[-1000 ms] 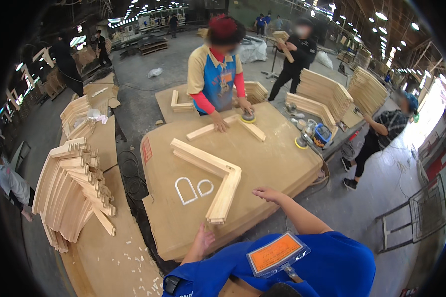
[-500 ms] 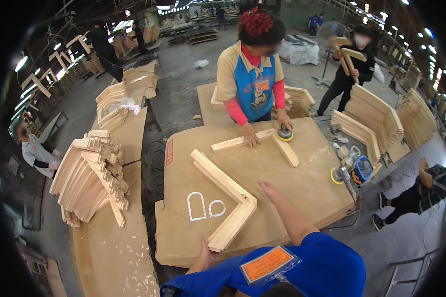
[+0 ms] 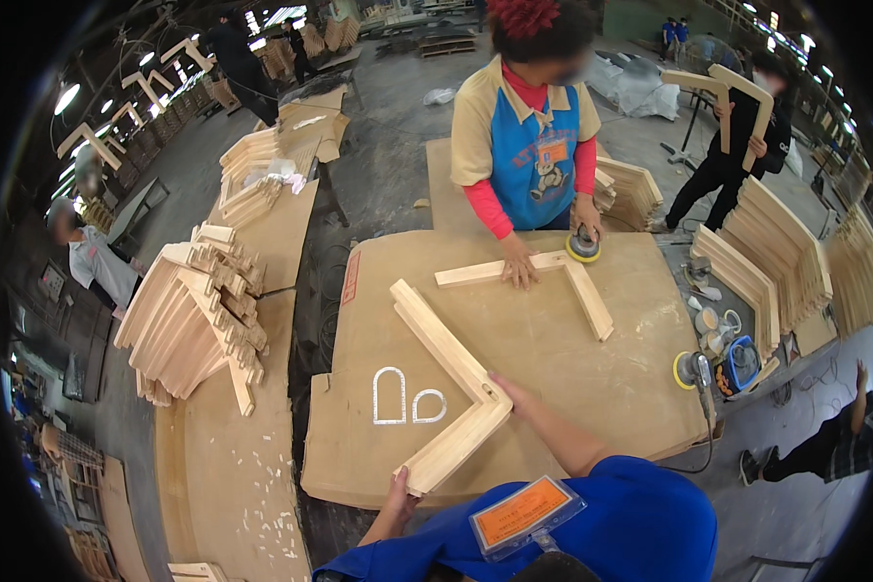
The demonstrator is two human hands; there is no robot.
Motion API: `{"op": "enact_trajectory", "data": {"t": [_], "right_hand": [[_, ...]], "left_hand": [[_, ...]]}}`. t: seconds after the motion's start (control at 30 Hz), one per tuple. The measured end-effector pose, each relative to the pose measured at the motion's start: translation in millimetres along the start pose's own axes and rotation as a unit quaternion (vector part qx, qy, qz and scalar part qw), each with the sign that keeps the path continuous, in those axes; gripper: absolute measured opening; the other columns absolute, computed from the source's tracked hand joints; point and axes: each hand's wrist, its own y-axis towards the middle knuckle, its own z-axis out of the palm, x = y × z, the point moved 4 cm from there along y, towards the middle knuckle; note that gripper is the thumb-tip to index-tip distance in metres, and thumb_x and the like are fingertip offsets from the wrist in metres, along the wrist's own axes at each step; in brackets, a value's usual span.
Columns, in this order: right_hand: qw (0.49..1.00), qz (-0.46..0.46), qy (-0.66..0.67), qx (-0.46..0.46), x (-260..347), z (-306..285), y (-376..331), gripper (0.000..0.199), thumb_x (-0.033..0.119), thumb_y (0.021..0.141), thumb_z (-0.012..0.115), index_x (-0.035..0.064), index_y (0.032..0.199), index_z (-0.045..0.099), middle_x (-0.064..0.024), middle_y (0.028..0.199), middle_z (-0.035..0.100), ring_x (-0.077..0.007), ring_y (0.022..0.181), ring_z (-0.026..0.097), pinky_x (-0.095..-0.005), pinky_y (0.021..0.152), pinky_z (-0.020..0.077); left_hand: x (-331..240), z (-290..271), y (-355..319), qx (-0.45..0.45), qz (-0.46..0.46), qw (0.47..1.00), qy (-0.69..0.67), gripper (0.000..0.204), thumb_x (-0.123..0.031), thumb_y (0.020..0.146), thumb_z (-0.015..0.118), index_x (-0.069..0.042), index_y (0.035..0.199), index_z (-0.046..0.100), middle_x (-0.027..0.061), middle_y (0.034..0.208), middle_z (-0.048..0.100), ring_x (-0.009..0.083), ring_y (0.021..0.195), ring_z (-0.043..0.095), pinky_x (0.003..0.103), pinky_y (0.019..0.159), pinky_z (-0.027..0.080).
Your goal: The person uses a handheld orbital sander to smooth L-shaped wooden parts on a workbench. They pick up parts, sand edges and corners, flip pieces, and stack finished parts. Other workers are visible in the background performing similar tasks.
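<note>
"Pale wood at far left: a heap of angled bars (image 3: 189, 325) on a brown bench (image 3: 204, 451). Why so close?"

"Nested that way, they probably take up less room."

"And the left hand (image 3: 396, 500)?"

"Its thumb and fingers look clamped on the near end of the L-shaped piece (image 3: 459, 434), which lies on the brown table (image 3: 640, 407) beside two white outlines (image 3: 390, 422) — a handy place to steer from, I'd judge."

"The right hand (image 3: 503, 391)?"

"At the outside of the bend. Wood hides part of it, so I cannot tell whether those fingers grip or only rest. Held at end and bend, the piece should twist less."

"Across the table, a worker's hand (image 3: 521, 267) lies on another piece (image 3: 470, 274)."

"Likely to stop it sliding under the sander (image 3: 583, 244) at its corner."

"And at far right?"

"A second sander (image 3: 691, 371) near a blue tub (image 3: 742, 364) — perhaps parked there to leave the middle free"
</note>
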Motion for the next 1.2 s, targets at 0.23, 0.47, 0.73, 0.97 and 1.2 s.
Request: {"op": "enact_trajectory", "data": {"t": [0.23,0.47,0.73,0.97,1.2], "right_hand": [[0.995,0.079,-0.036,0.049,13,10,-4,0.071,0.057,0.087,0.053,0.0004,0.129,0.049,-0.0163,0.122,0.059,-0.0261,0.106,0.061,-0.0399,0.095,0.0472],[0.992,0.029,0.053,0.108,-20,42,-20,0.067,0.052,0.090,0.048,0.0017,0.134,0.043,-0.0170,0.126,0.055,-0.0317,0.113,0.055,-0.0456,0.096,0.0457],[0.980,0.092,0.006,0.177,-73,128,-59,0.070,0.055,0.089,0.044,0.0055,0.139,0.036,-0.0172,0.134,0.047,-0.0340,0.119,0.049,-0.0465,0.098,0.0428],[0.962,0.088,-0.122,0.228,-130,262,-103,0.070,0.053,0.089,0.047,0.0045,0.138,0.037,-0.0169,0.131,0.049,-0.0330,0.117,0.050,-0.0445,0.098,0.0430],[0.928,0.089,-0.217,0.290,-213,404,-184,0.069,0.052,0.088,0.049,0.0035,0.136,0.039,-0.0177,0.125,0.053,-0.0303,0.113,0.054,-0.0420,0.097,0.0439]], "left_hand": [[-54,11,-51,-0.094,-0.003,0.990,0.102,0.078,-0.061,0.083,0.054,-0.006,0.134,0.031,0.0084,0.095,0.057,0.0154,0.067,0.056,0.028,0.053,0.044],[-81,3,-109,-0.142,0.180,0.962,0.149,0.087,-0.042,0.077,0.072,-0.001,0.139,0.027,0.0187,0.118,0.054,0.0231,0.101,0.057,0.033,0.077,0.050],[-38,-65,-203,-0.249,0.194,0.948,0.039,0.082,-0.036,0.073,0.076,0.000,0.135,0.035,0.0171,0.119,0.053,0.0243,0.110,0.053,0.033,0.088,0.046],[49,-143,-324,-0.344,0.256,0.901,-0.068,0.074,-0.033,0.073,0.076,-0.006,0.132,0.040,0.0121,0.108,0.056,0.0187,0.096,0.055,0.031,0.079,0.047],[135,-232,-444,-0.417,0.314,0.840,-0.147,0.071,-0.027,0.074,0.077,-0.005,0.131,0.041,0.0116,0.114,0.055,0.0201,0.104,0.054,0.032,0.087,0.045]]}}
